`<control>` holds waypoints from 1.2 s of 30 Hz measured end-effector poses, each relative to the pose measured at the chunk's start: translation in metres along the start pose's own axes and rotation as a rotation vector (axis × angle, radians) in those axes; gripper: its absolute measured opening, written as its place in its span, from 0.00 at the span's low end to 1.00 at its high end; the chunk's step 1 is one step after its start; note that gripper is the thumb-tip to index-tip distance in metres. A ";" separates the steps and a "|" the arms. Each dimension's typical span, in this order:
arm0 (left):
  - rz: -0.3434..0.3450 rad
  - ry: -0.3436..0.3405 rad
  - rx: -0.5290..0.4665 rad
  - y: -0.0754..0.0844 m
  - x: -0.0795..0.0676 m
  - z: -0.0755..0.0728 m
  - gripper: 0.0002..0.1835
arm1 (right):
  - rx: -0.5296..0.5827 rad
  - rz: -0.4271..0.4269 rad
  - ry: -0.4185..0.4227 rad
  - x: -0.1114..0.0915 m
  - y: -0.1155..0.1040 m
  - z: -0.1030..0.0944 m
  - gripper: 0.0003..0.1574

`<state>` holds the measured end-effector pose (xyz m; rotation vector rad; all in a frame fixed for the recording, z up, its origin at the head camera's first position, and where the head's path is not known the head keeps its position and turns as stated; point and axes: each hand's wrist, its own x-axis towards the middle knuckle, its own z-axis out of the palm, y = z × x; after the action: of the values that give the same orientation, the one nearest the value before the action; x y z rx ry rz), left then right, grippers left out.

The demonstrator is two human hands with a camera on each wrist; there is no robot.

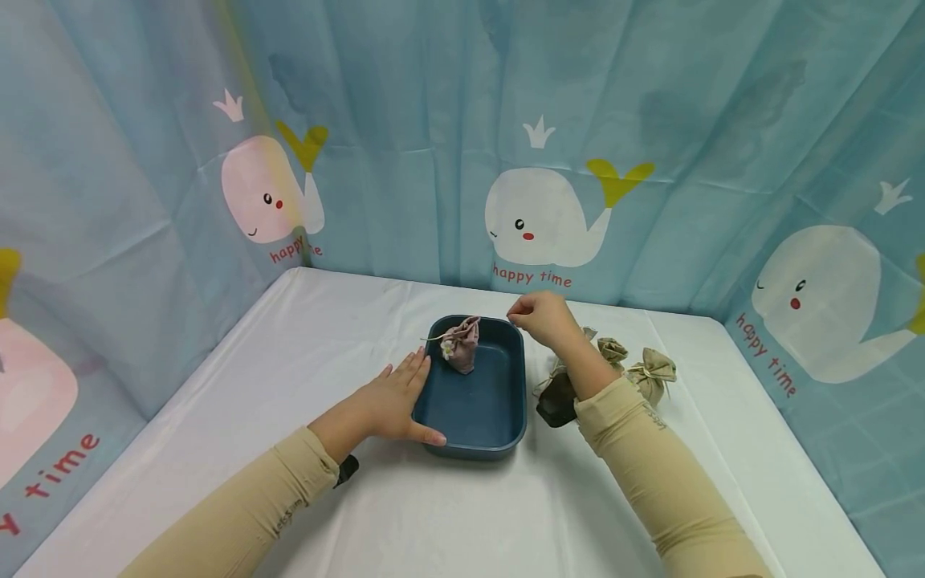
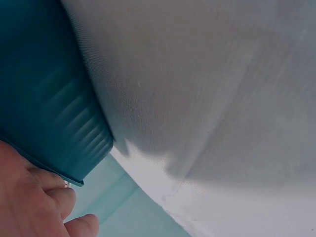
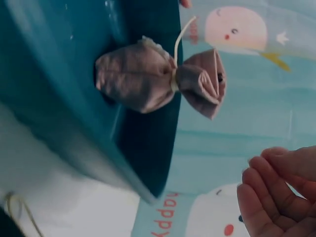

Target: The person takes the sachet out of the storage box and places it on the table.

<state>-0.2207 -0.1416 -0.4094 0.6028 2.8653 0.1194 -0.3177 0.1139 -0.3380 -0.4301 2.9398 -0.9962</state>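
Observation:
A dark blue rectangular tray (image 1: 477,409) stands on the white tablecloth. Inside it, at the back left, sits a mauve drawstring pouch (image 1: 462,349) with a pale cord and a small white flower; in the right wrist view the pouch (image 3: 136,79) shows its tied neck. My left hand (image 1: 396,400) lies along the tray's left side, fingers stretched and thumb at the near rim. Beyond the back right corner of the tray, my right hand (image 1: 545,319) is raised with bent fingers. In the right wrist view that hand (image 3: 279,195) holds nothing I can see.
Beige and olive pouches, one a beige pouch (image 1: 651,376) and another an olive pouch (image 1: 613,350), stand right of the tray, partly behind my right forearm. A whale-print curtain (image 1: 405,160) hangs behind the table.

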 end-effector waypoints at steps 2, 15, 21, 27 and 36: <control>-0.003 0.000 -0.001 0.000 -0.001 -0.001 0.73 | 0.002 -0.022 -0.018 0.003 -0.003 0.004 0.09; 0.001 -0.008 -0.006 0.001 -0.002 -0.004 0.71 | -0.012 -0.044 -0.091 0.022 -0.014 0.029 0.08; 0.003 -0.013 -0.005 0.002 -0.002 -0.005 0.72 | -0.036 -0.047 -0.118 0.027 -0.014 0.034 0.08; 0.014 -0.011 -0.005 0.002 -0.003 -0.006 0.73 | -0.018 -0.025 -0.145 0.030 -0.017 0.037 0.11; 0.027 -0.007 -0.013 0.001 -0.003 -0.006 0.72 | -0.049 -0.092 -0.125 0.034 -0.021 0.046 0.14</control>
<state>-0.2191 -0.1422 -0.4027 0.6381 2.8478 0.1390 -0.3405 0.0618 -0.3599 -0.6108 2.8604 -0.8725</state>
